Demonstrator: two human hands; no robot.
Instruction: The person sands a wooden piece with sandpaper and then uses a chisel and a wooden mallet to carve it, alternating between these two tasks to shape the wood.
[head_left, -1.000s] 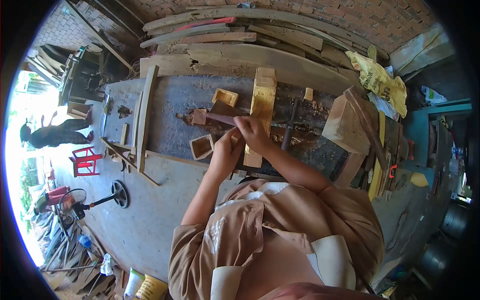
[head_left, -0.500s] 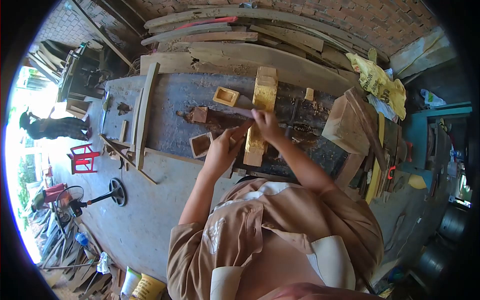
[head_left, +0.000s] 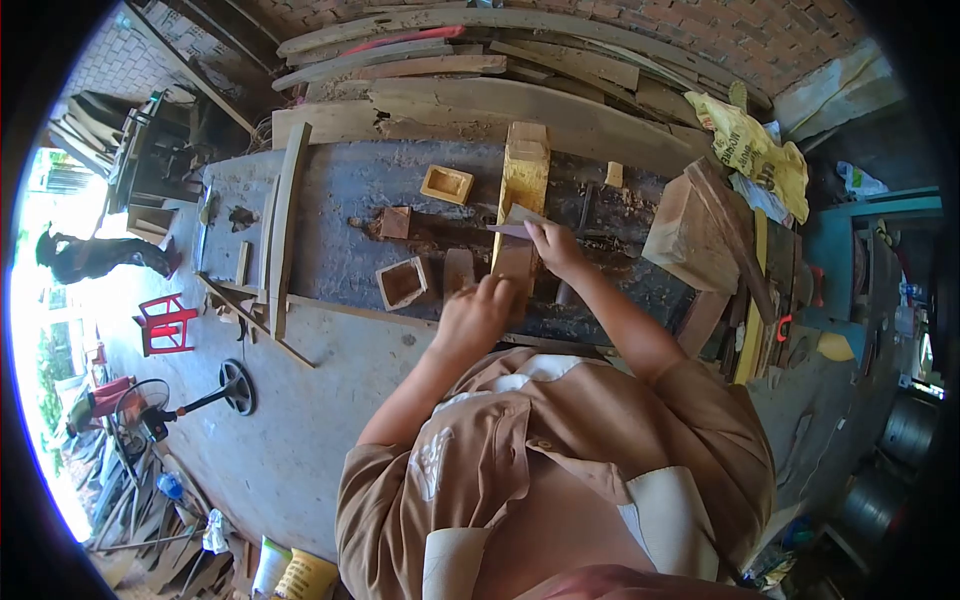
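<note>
The right hand (head_left: 556, 247) is pinched shut on a thin flat piece (head_left: 514, 224), which sticks out from the fingertips across the long yellow wooden block (head_left: 524, 178). The block runs away from that hand along the workbench (head_left: 330, 190), its near end just beside the left hand (head_left: 480, 311). The left hand's fingers are curled, but whether they grip anything cannot be told. A small hollowed wooden box (head_left: 402, 283) lies just to its left.

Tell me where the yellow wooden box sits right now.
Head view: the yellow wooden box lies on the workbench, just left of the long yellow block and beyond the left hand.
</note>
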